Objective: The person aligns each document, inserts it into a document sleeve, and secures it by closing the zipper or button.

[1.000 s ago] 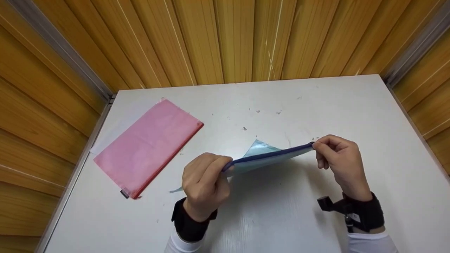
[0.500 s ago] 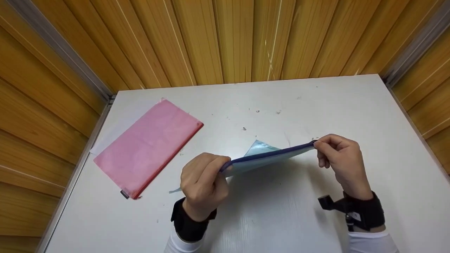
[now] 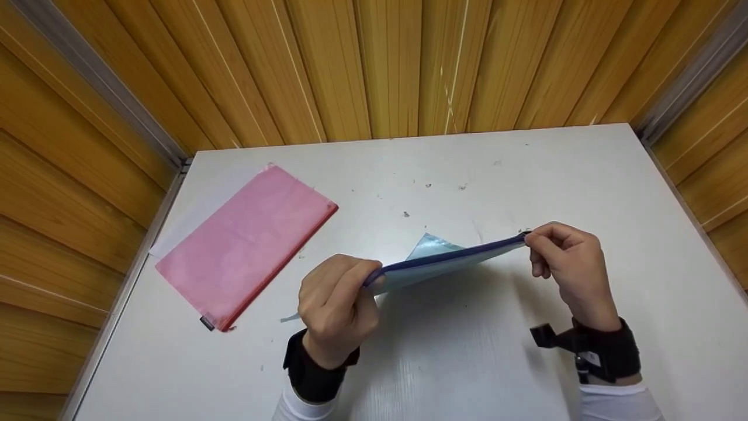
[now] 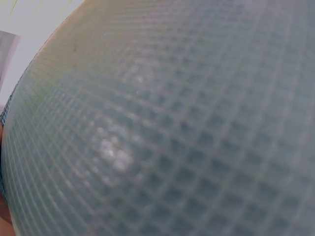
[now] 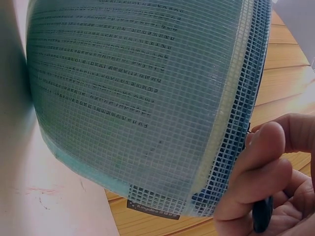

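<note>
A blue-green mesh zipper pouch (image 3: 432, 275) with a dark blue zipper (image 3: 456, 256) hangs between both hands, zipper edge upward. My left hand (image 3: 339, 307) grips one end of that edge. At the other end, my right hand (image 3: 567, 263) pinches the zipper's corner between thumb and fingers. In the right wrist view, a dark tab (image 5: 262, 215) pokes out from the curled fingers (image 5: 258, 182), and printed lines show through the mesh (image 5: 123, 73). Mesh (image 4: 162, 128) fills most of the left wrist view, hiding nearly all of the left hand.
A pink pouch (image 3: 251, 245) with a red zipper edge lies at the left of the white table (image 3: 467, 362). Partly under it is a white sheet (image 3: 198, 216). Wood-patterned walls (image 3: 385, 70) stand along the back and sides. Small dark marks dot the tabletop.
Both hands have drifted very slightly apart, the left hand leftward and the right hand rightward and up, still holding the zipper pouch. The pink pouch has stayed in place.
</note>
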Demonstrator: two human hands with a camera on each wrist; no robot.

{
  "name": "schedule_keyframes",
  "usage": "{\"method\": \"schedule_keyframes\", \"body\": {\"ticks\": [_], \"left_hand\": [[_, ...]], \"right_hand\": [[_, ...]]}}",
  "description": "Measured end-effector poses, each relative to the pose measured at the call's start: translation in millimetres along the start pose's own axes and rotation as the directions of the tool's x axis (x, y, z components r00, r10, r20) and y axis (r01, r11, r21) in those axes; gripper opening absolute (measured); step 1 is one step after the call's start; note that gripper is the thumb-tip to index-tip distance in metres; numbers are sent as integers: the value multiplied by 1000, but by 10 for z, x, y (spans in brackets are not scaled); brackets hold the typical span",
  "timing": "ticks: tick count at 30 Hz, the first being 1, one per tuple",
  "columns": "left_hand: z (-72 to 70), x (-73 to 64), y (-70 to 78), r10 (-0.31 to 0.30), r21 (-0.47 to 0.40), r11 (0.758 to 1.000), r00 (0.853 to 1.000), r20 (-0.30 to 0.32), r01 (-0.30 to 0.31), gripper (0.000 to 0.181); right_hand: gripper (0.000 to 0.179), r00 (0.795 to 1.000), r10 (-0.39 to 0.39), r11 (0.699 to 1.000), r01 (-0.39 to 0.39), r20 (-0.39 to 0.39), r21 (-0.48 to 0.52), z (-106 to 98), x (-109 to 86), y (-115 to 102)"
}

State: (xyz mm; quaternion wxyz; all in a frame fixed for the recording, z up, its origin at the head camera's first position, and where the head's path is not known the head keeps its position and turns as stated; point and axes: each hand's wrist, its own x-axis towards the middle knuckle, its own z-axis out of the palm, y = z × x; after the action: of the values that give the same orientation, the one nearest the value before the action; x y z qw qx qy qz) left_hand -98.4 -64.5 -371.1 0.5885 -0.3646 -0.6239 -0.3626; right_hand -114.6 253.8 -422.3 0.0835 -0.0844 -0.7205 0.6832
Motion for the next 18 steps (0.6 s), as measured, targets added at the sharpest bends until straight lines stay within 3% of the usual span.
{"method": "schedule_keyframes", "body": {"ticks": [18], "left_hand": [[17, -7, -24, 22, 1, 1000, 999, -30, -22, 23]], "right_hand": [[14, 1000, 11, 1000, -11, -8, 18, -30, 31, 20]]}}
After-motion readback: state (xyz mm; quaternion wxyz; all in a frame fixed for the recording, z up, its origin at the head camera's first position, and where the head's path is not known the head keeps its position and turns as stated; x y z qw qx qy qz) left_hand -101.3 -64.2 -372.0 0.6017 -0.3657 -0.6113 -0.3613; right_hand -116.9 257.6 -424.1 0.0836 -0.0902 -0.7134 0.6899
